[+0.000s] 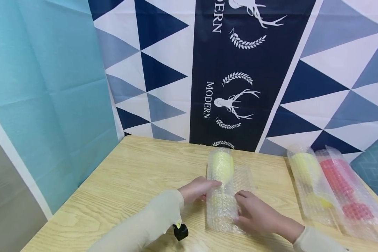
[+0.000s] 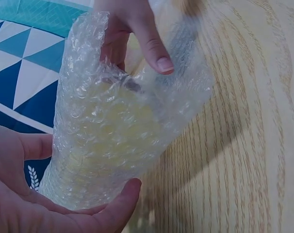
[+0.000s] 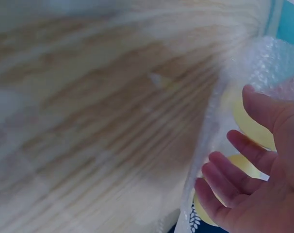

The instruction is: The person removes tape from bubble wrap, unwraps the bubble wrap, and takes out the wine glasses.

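We are judging the work as well along but unfinished. Two bundles are lying at the right of the wooden table (image 1: 144,168), both apparently wrapped: a yellow bundle (image 1: 306,171) and, beside it, a red bundle (image 1: 336,178). The middle bundle (image 1: 220,204) — its yellow contents (image 1: 222,166) showing through the bubble wrap — is lying on the table between the hands. We are reading it as partly rolled, since a loose flap (image 1: 243,176) is spreading out along its right side; bringing that in seems to be what is left.

The left hand (image 1: 197,189) is holding the wrap, thumb over the top. The right hand (image 1: 256,213) is touching the wrap's right side, fingers loosely bent, thumb standing wide of them.

We are counting three bundles — two yellow, one red — one loose flap and two hands. Whether each bundle is containing one piece or two, we are not managing to tell.
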A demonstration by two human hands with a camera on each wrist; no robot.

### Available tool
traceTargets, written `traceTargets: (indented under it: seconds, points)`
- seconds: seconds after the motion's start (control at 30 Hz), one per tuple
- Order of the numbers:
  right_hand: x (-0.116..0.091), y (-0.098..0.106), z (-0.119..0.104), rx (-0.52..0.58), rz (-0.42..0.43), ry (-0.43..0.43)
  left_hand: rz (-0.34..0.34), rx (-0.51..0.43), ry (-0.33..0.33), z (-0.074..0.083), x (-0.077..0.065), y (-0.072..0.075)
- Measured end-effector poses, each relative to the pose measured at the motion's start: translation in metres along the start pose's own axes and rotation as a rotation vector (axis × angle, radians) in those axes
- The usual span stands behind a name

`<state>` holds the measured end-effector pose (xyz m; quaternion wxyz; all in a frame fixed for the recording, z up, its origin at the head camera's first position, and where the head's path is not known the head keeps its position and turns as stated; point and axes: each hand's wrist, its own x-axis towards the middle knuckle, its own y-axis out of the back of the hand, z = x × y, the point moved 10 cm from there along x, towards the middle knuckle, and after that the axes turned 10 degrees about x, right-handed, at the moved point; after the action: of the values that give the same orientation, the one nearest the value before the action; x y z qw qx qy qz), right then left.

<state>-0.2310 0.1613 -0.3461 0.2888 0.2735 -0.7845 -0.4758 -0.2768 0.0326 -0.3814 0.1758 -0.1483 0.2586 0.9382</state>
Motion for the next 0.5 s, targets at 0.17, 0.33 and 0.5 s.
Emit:
traceTargets:
  seconds: [0.17,0.33,0.5]
  points:
    - [-0.004,0.002,-0.002,-0.049,0.033,0.038,0.005,0.012,0.001,0.001,-0.001,0.004]
    - [-0.011,0.006,-0.007,-0.121,0.102,0.128,0.011,0.02,0.006,0.002,-0.001,0.005]
    - [-0.019,0.007,-0.014,-0.2,0.158,0.214,0.014,-0.007,0.016,0.001,0.0,0.004]
